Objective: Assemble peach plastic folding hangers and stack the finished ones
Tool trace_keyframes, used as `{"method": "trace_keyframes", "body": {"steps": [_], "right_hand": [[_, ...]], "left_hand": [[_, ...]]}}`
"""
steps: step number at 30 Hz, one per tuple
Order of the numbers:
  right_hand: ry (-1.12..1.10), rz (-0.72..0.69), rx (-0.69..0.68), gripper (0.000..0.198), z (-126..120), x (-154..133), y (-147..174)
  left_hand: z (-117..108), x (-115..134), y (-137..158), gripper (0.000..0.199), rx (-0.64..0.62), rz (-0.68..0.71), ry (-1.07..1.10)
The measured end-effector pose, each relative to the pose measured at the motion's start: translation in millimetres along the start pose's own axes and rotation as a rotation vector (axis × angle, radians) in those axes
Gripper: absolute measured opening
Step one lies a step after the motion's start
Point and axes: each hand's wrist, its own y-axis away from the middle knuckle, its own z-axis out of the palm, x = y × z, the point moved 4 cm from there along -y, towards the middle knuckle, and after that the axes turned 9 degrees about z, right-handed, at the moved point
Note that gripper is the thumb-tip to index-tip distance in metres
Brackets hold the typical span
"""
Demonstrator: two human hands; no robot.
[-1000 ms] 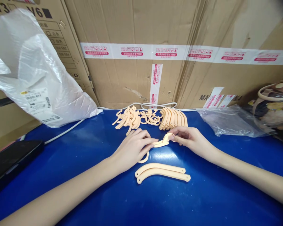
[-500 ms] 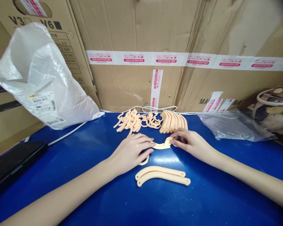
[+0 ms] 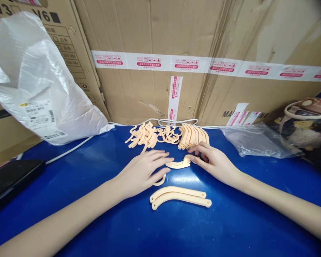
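Two small cream plastic hooked pieces (image 3: 178, 164) lie together on the blue tabletop between my hands. My left hand (image 3: 141, 170) rests at their left end with fingers stretched and apart. At the curled right end is my right hand (image 3: 212, 159), its thumb tip at the piece and its index finger raised apart from it; whether the thumb touches, I cannot tell. Partly under my left hand shows a cream curved ring-like piece (image 3: 160, 180). Nearer me, two long curved cream strips (image 3: 180, 196) with holed ends lie side by side.
Behind my hands lie a heap of hooked pieces (image 3: 144, 135), small curled pieces (image 3: 168, 135) and a row of long curved strips (image 3: 194, 135). A white bag (image 3: 48, 82) stands left, a black phone-like object (image 3: 13, 182) nearer. Right is a clear plastic bag (image 3: 256, 141). Cardboard boxes (image 3: 139, 92) stand behind.
My right thumb and index finger have moved apart at the hooked piece, and my left fingers have spread slightly. The whole view has shifted a little; the long strips have stayed put.
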Motion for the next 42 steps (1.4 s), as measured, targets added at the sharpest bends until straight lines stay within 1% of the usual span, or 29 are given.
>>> {"method": "trace_keyframes", "body": {"steps": [2,4,6,8,11,13,15,18,21,25,28,30,32,35,36,37,39,41,42], "right_hand": [[-0.011,-0.002,0.024,0.026,-3.2,-1.2,0.8],[-0.025,-0.020,0.052,0.022,-6.9,-3.4,2.0],[-0.041,-0.059,0.090,0.019,-10.3,-6.6,3.9],[-0.040,-0.127,0.121,0.018,-12.3,-11.1,6.9],[0.000,-0.253,0.141,0.018,-12.7,-18.7,12.7],[0.028,-0.327,0.148,0.018,-12.5,-23.1,16.4],[0.047,-0.373,0.150,0.017,-12.2,-26.3,19.1],[0.063,-0.385,0.136,0.018,-11.0,-28.6,20.3],[0.059,-0.371,0.111,0.020,-8.9,-29.3,19.7],[0.071,-0.380,0.070,0.021,-6.3,-29.8,19.3],[0.086,-0.399,0.078,0.020,-9.0,-31.1,19.0],[0.058,-0.396,0.080,0.020,-12.9,-34.2,17.9],[-0.014,-0.368,0.050,0.021,-15.9,-40.6,15.7],[-0.181,-0.274,-0.035,0.020,-15.9,-56.6,10.4],[-0.242,-0.231,-0.057,0.024,-15.0,-62.6,8.3],[-0.299,-0.194,-0.081,0.029,-13.5,-68.7,6.4],[-0.404,-0.143,-0.100,0.027,-10.7,-78.7,3.0],[-0.482,-0.128,-0.121,0.023,-7.6,-83.7,1.0],[-0.516,-0.122,-0.138,0.024,-5.8,-83.5,0.7]], "left_hand": [[-11.0,-1.3,1.3,0.032,0.036,0.001,-0.006],[-23.7,-3.1,2.8,0.028,0.022,-0.013,-0.017],[-34.0,-4.7,4.5,0.021,-0.056,-0.035,-0.007],[-39.3,-5.7,6.6,0.016,-0.162,-0.068,0.054],[-37.8,-5.1,9.3,0.012,-0.277,-0.119,0.178],[-33.7,-3.4,10.3,0.009,-0.312,-0.136,0.231],[-29.6,-1.0,11.3,0.008,-0.338,-0.152,0.252],[-25.5,2.9,13.1,0.014,-0.371,-0.181,0.246],[-22.4,5.2,14.1,0.014,-0.365,-0.174,0.189],[-16.9,3.4,13.8,0.007,-0.327,-0.133,0.125],[-17.8,0.2,12.4,0.004,-0.302,-0.152,0.125],[-24.1,-0.9,9.7,0.003,-0.249,-0.185,0.158],[-33.4,-0.3,4.6,0.007,-0.145,-0.250,0.303],[-44.2,5.4,-7.5,0.017,0.046,-0.387,0.698],[-45.5,9.2,-12.8,0.019,0.097,-0.409,0.821],[-45.4,13.1,-18.1,0.020,0.139,-0.433,0.929],[-41.5,19.9,-27.1,0.020,0.210,-0.487,1.108],[-35.7,23.7,-32.1,0.022,0.262,-0.534,1.215],[-33.0,24.2,-32.6,0.022,0.271,-0.557,1.226]]}}
